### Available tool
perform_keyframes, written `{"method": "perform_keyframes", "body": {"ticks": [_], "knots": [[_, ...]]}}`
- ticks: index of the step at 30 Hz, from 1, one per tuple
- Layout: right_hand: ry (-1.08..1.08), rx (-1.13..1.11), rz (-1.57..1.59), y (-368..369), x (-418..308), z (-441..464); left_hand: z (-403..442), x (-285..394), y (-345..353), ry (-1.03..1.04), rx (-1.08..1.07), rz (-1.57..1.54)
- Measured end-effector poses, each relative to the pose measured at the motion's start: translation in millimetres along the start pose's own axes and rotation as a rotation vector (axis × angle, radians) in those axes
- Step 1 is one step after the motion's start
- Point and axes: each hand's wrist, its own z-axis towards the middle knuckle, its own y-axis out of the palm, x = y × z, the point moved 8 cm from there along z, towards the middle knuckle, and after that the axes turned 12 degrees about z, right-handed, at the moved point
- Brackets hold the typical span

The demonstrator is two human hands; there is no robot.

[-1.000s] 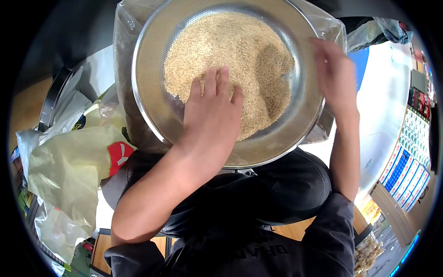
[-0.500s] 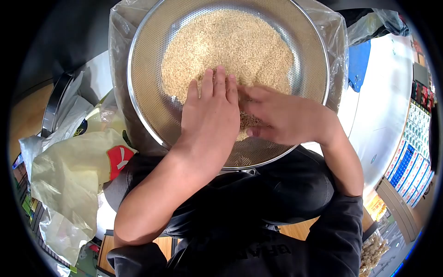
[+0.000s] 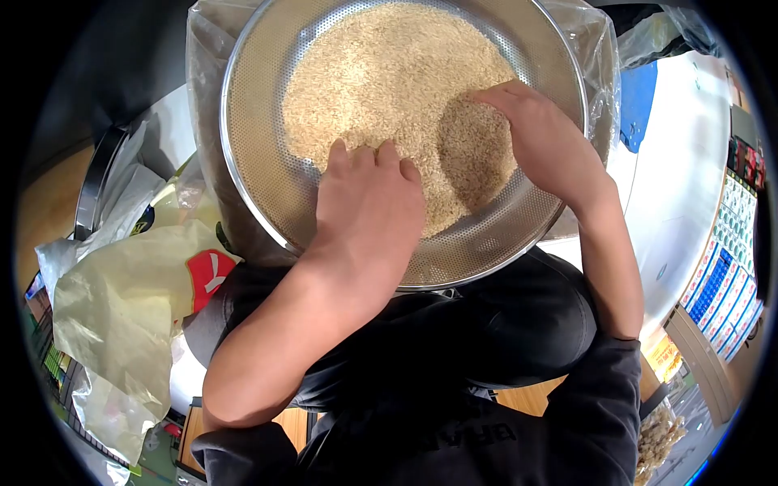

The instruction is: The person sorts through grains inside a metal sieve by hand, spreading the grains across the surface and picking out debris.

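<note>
The left hand [image 3: 373,198] reaches into the near part of the metal sieve [image 3: 239,154], left of its middle, back of the hand up. Its 4 visible digits are bent and a little apart, tips down at the pale grain [image 3: 389,57]; I cannot tell whether they close on any. The right hand [image 3: 555,150] hangs above the right side of the sieve, thumb side up and fingertips pointing inward, with a dark shadow on the grain just beside it. Its lower fingers are hidden, so I cannot tell whether it is spread or pinching grain.

The grain lies in a broad heap across the sieve's floor, with bare perforated metal around it. A clear plastic bag [image 3: 209,105] shows past both sides of the sieve, and dark trousers [image 3: 519,324] cover the legs at its near edge. Left of the sieve sits a yellowish plastic bag [image 3: 121,300] with a red patch [image 3: 209,275]. Right of the sieve is a flat blue piece [image 3: 639,105]; farther out on that side stand what seem to be blue-and-white packs [image 3: 713,283], distorted near the view's edge.
</note>
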Motion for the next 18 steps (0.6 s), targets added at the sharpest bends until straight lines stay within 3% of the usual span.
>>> {"method": "perform_keyframes", "body": {"ticks": [2, 6, 8, 9, 10, 11, 12, 16, 18], "knots": [[0.022, 0.016, -0.014, -3.4, 5.9, -0.7, 2.7, -0.9, 3.3, -0.008, -0.125, -0.012], [0.085, 0.04, -0.063, -12.4, 18.8, -0.2, 9.2, 2.1, -2.5, 0.01, -0.181, -0.033], [0.12, 0.05, -0.043, -11.5, 24.9, -0.1, 13.3, 6.3, -9.7, 0.005, 0.031, -0.14], [0.149, 0.06, -0.024, -11.2, 29.0, -0.4, 15.9, 10.4, 1.4, 0.01, 0.03, -0.141], [0.154, 0.058, -0.023, -9.4, 31.8, -0.8, 15.5, 17.0, -2.9, 0.052, 0.284, -0.145], [0.066, 0.008, -0.01, -3.1, 27.4, -0.4, 9.3, 22.7, -9.0, 0.092, 0.538, -0.148], [-0.025, -0.042, 0.004, 2.2, 21.9, -0.4, 11.4, 26.1, -1.7, 0.092, 0.535, -0.15], [-0.021, -0.238, 0.111, 14.8, 4.2, -14.3, 15.8, 30.6, 5.7, 0.11, 0.404, -0.131], [0.099, -0.545, 0.211, 21.1, -7.7, -27.9, 19.1, 25.1, -13.3, 0.107, 0.332, -0.095]]}}
